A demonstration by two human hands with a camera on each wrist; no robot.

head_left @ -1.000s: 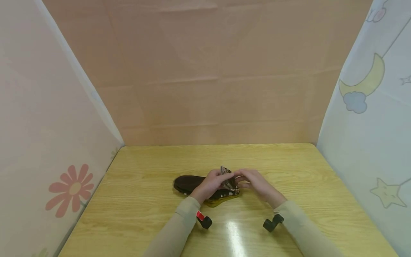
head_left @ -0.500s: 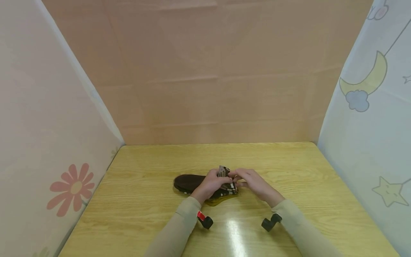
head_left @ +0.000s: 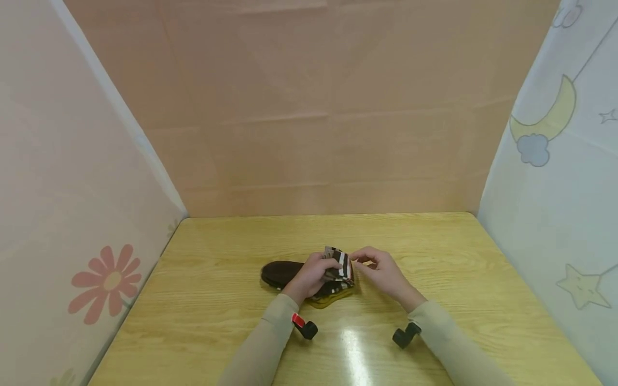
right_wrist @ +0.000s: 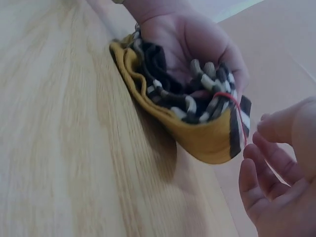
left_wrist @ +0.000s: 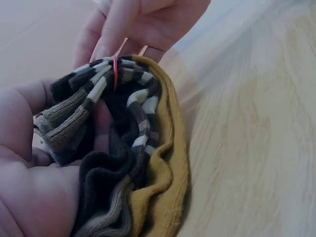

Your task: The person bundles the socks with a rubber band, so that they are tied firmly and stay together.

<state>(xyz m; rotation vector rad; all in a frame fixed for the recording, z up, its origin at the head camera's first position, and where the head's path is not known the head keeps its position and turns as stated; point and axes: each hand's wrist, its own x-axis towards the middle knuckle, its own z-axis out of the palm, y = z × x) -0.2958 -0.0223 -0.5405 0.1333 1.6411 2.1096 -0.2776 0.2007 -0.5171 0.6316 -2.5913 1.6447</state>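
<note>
A stacked bundle of socks (head_left: 280, 274), dark brown on top and mustard yellow beneath, lies on the table with striped cuffs folded up at its right end. My left hand (head_left: 309, 276) grips the folded cuffs, thumb on top and fingers reaching behind. Around the cuff end runs a thin red rubber band (left_wrist: 115, 74), which stands out from the edge of the mustard sock (right_wrist: 207, 143) in the right wrist view. My right hand (head_left: 383, 273) is at the bundle's right edge, its thumb and fingertips pinching the band's outer part. Their exact contact is partly hidden.
The wooden table (head_left: 217, 332) reaches back to a brown paper-like wall (head_left: 318, 134). Pale printed sheets stand at left (head_left: 58, 161) and right (head_left: 545, 214). A small dark camera mount sits on each wrist.
The cuffs have been folded further over, so their striped face shows. My right hand has shifted from over the cuffs to their right edge, and the red band shows there now.
</note>
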